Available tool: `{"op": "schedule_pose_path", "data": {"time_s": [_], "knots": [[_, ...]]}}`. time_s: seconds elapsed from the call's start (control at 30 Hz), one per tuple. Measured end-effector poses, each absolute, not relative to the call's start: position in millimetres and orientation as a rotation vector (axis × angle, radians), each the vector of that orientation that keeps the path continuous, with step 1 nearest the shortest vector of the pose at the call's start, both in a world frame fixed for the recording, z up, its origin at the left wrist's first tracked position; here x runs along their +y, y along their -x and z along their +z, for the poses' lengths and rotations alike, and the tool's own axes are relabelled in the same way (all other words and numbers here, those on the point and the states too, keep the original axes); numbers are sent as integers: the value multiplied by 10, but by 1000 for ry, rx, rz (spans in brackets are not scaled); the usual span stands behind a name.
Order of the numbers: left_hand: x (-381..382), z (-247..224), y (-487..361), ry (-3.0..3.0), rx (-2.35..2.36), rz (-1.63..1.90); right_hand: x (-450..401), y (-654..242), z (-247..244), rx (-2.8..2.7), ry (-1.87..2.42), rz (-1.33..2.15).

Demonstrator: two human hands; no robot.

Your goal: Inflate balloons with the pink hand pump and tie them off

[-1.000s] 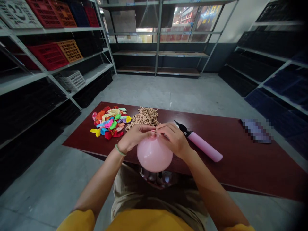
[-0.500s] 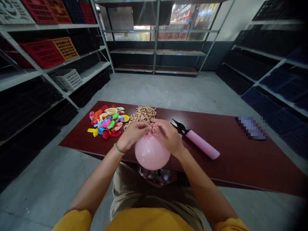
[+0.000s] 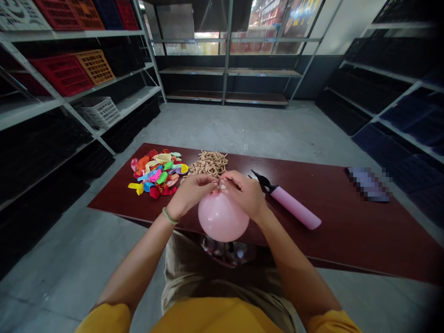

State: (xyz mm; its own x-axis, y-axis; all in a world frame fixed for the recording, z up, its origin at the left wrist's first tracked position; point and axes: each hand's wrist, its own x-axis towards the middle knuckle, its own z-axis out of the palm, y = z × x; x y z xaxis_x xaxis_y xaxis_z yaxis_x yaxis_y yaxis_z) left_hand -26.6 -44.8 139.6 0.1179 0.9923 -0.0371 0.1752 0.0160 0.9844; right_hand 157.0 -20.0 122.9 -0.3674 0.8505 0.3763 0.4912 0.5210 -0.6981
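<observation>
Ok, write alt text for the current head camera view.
A person's left hand and right hand hold a blown-up pink balloon by its neck over the near edge of a dark red table. Limp colourful balloons and a tangle of tan strands lie to the left and behind, a pink pump to the right.

Only one cam here, worn on the head; it faces forward and tips down, so the yellow shirt (image 3: 204,317) fills the bottom edge, super close; left hand (image 3: 190,192) and right hand (image 3: 248,194) land around mid-frame, still pretty near; the table (image 3: 347,222) spans the middle distance; lens looks really wide, with left shelving (image 3: 135,104) and right shelving (image 3: 402,99) slanting at the sides; the far rack (image 3: 227,69) sits up top, well back.
</observation>
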Motion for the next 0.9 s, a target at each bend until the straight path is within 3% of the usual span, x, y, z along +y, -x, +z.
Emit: {"op": "schedule_pose_path", "data": {"time_s": [0.27, 0.57, 0.9], "knots": [[-316, 1429, 352, -1414, 1087, 806, -92, -1562, 1264, -2071, 888, 679], [-464, 1335, 310, -1212, 1134, 1070, -21, -1789, 1302, -2112, 822, 1036], [-491, 1294, 281, -1215, 1033, 1088, 9, -1563, 1333, -2293, 845, 584]]}}
